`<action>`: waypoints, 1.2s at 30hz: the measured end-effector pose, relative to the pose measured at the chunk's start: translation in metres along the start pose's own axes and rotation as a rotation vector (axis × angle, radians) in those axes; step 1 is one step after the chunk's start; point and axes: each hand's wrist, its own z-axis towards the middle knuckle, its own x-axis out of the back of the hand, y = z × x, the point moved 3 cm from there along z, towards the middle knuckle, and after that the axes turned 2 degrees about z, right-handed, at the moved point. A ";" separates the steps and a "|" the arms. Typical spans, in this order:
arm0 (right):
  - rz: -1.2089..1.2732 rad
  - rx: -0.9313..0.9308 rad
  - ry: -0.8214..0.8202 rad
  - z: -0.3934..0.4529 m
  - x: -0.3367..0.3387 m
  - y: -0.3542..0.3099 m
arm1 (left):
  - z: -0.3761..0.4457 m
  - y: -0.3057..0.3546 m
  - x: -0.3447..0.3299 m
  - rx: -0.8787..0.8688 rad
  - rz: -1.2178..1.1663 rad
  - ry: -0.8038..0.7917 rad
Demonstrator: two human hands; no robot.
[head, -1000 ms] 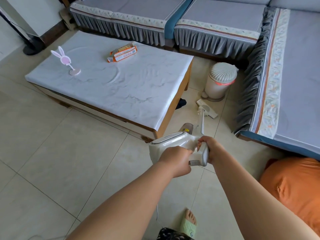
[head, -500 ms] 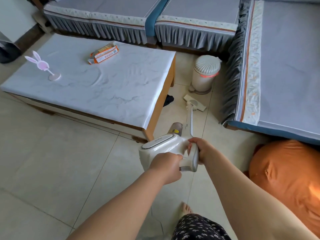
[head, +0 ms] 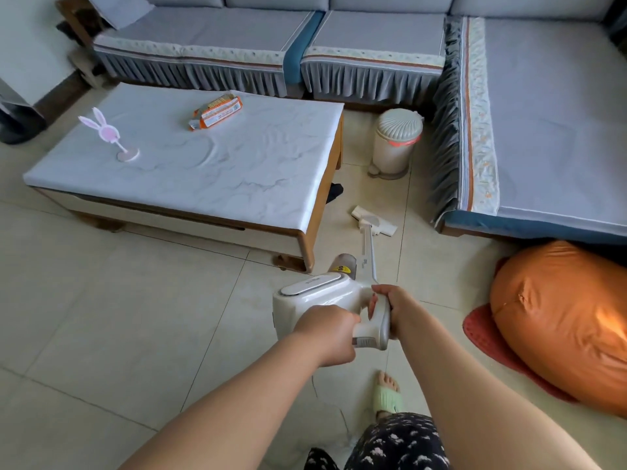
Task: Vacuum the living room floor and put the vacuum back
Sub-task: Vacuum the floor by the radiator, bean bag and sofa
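Observation:
A white stick vacuum [head: 315, 295] points away from me across the tiled floor [head: 118, 317]. Its flat floor head [head: 373, 221] lies on the tiles between the coffee table's right end and the sofa's chaise part. My left hand [head: 327, 334] grips the lower rear of the vacuum's handle. My right hand [head: 395, 308] is wrapped round the upper part of the same handle. The wand [head: 368, 249] runs from the motor body down to the head.
A coffee table [head: 203, 174] with a white cloth carries a snack packet [head: 217, 111] and a pink rabbit ornament [head: 108, 134]. A cream pedal bin [head: 395, 144] stands in the sofa [head: 373, 52] corner. An orange cushion [head: 559, 320] lies right. My sandalled foot [head: 386, 393] is below.
The vacuum head has slid back toward me, away from the bin, and now lies level with the table's near end. Both hands keep their grip on the handle.

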 end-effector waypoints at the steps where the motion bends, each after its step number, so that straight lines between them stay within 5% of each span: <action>1: 0.011 -0.003 0.001 -0.005 -0.001 0.022 | -0.019 -0.003 -0.008 -0.012 0.014 -0.010; 9: 0.074 -0.041 0.027 -0.034 0.003 0.158 | -0.131 -0.019 -0.069 -0.070 0.097 -0.054; 24: 0.108 -0.003 -0.026 -0.081 0.063 0.271 | -0.240 0.033 -0.133 -0.056 0.092 -0.047; 36: 0.047 -0.118 -0.033 -0.114 0.111 0.436 | -0.384 0.065 -0.229 -0.020 0.100 -0.108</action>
